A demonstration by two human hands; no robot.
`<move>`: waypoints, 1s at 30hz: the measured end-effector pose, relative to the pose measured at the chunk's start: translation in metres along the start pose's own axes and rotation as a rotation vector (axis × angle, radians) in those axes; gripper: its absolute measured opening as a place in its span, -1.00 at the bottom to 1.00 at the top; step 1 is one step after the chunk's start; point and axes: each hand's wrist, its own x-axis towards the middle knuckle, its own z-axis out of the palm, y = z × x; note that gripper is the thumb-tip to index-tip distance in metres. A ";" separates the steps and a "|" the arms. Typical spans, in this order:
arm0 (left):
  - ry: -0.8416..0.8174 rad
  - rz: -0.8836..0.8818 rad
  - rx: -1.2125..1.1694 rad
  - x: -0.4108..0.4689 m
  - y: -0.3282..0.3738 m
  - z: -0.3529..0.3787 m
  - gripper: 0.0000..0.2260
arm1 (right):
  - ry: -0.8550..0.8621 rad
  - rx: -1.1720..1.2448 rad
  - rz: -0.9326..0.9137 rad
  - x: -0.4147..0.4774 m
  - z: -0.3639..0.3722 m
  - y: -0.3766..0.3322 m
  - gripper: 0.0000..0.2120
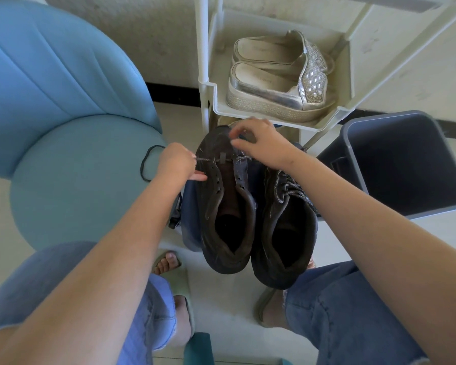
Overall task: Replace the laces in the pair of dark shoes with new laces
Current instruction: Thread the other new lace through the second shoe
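Two dark shoes (271, 214) side by side; left hand (178, 162) pinches lace (208, 159) beside eyelets, right hand (263, 147) pinched over toe, probably same lace.

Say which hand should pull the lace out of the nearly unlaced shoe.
Left, probably. The left hand pinches the lace just where it leaves the shoe, ready to draw it sideways. The right hand sits over the toe; what it grips is unclear.
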 end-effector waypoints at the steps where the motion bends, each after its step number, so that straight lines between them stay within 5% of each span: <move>1: -0.027 -0.001 -0.008 0.001 0.001 0.000 -0.70 | -0.011 0.012 -0.054 0.001 0.005 -0.006 -0.76; 9: -0.173 0.046 0.360 -0.001 0.003 0.000 -0.79 | -0.167 -0.238 -0.146 0.005 0.038 -0.016 -0.55; 14: 0.003 0.226 0.609 0.008 -0.002 0.004 -0.86 | -0.141 -0.183 -0.134 0.003 0.037 -0.013 -0.58; 26: 0.094 0.251 0.483 0.011 0.000 -0.018 -0.90 | -0.238 -0.132 -0.094 0.001 0.032 -0.010 -0.51; 30: 0.027 0.211 0.465 0.005 0.006 -0.013 -0.83 | -0.095 0.199 0.015 -0.004 -0.001 -0.010 -0.66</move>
